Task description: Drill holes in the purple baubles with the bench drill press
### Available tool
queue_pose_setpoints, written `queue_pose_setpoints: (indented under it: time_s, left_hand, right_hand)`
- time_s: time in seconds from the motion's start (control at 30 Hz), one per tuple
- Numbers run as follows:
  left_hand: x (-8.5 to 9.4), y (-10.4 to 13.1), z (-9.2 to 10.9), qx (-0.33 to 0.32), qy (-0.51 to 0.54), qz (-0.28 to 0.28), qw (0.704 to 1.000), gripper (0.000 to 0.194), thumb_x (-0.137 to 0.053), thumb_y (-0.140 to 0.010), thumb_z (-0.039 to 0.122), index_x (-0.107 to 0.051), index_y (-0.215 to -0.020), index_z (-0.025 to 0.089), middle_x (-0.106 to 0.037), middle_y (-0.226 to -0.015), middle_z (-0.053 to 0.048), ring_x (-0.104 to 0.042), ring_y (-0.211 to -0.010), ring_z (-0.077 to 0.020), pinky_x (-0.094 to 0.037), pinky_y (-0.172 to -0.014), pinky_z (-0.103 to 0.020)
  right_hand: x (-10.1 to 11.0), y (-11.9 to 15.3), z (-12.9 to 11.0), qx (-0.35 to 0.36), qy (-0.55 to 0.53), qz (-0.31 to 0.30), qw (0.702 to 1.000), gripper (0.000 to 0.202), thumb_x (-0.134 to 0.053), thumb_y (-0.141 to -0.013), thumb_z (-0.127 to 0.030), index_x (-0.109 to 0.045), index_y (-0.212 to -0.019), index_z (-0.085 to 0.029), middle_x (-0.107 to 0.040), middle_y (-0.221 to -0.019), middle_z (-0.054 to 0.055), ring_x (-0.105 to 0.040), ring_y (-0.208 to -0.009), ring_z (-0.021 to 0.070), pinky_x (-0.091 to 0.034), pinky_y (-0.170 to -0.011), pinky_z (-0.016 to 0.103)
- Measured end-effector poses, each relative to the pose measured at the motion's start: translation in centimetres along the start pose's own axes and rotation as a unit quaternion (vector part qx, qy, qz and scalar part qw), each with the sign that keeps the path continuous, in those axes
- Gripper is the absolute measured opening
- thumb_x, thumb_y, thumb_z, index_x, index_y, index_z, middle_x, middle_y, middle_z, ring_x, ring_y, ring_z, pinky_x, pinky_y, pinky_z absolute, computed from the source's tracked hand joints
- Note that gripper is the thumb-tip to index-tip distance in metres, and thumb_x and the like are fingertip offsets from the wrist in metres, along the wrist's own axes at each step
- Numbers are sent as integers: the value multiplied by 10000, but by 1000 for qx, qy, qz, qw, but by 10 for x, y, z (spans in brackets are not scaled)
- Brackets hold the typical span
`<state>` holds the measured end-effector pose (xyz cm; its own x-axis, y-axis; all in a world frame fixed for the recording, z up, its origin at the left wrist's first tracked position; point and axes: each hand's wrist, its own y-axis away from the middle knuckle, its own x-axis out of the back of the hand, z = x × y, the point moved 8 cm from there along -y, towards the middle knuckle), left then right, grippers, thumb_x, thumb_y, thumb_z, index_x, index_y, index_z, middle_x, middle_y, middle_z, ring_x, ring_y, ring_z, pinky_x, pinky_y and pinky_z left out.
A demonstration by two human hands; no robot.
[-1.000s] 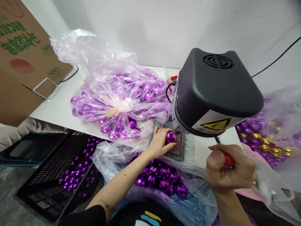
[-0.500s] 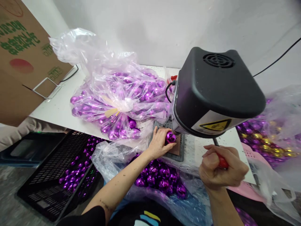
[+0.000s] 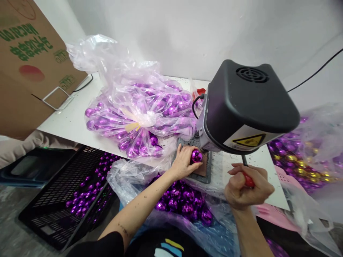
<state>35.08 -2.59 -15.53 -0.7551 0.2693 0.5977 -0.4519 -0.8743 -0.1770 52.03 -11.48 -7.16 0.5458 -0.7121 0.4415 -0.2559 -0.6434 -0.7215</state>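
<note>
Two clear bags (image 3: pixel 139 114) hold purple balls while left hand (image 3: pixel 183 162) grips one ball (image 3: pixel 196 156), right hand (image 3: pixel 245 185) clenches red handle (image 3: pixel 248 181).

A yellow triangular warning sign (image 3: pixel 248 139) sits on a white label on the machine head (image 3: pixel 249 103), just above the right hand (image 3: pixel 248 187). Far left of the left hand (image 3: pixel 183 162), the cardboard box (image 3: pixel 32 67) carries green print, upside down and unreadable.

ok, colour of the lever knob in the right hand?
Red knob, gripped in the right hand; head view.
</note>
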Motion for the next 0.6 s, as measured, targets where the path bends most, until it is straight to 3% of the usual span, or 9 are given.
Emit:
queue_pose_setpoints:
  time_s: [0.17,0.27,0.4,0.5,0.6]
  left_hand:
    - [3,1,2,1,6,5,1000,462,-672,-897,379,-499,-1303,239,-623,-1279,-81,-528,-1291,-286,-100,-1260,-559]
    - [3,1,3,-1,10,2,1000,462,-678,-898,367,-499,-1301,230,-625,-1277,-86,-534,-1282,-280,-105,-1257,-560]
    - [0,0,1,-3,7,2,1000,485,-693,-889,334,-490,-1309,201,-619,-1301,-101,-526,-1295,-282,-105,-1249,-577]
    - [1,-1,1,2,7,22,1000,492,-712,-881,330,-496,-1303,198,-627,-1302,-96,-534,-1292,-277,-128,-1244,-573]
    - [13,6,4,6,20,54,998,485,-725,-881,364,-510,-1286,204,-649,-1261,-88,-571,-1234,-266,-232,-1221,-528]
  right_hand:
    - [-1,-3,-18,47,21,30,998,110,-581,-849,-273,-615,-807,-178,-604,-660,21,-607,-669,155,-487,-600,281]
    - [13,-19,-32,68,23,41,997,155,-543,-880,-294,-616,-808,-178,-579,-601,15,-594,-615,152,-464,-574,276]
    - [42,-78,-50,84,69,98,989,263,-558,-903,-389,-677,-954,-160,-582,-669,11,-540,-555,105,-404,-555,252]
    - [35,-133,-44,1,78,40,996,385,-480,-949,-503,-646,-976,-157,-521,-636,-24,-507,-538,83,-370,-553,225]
    - [21,-160,-40,-51,70,-2,996,393,-453,-962,-490,-621,-923,-137,-428,-554,-54,-470,-506,68,-345,-550,203]
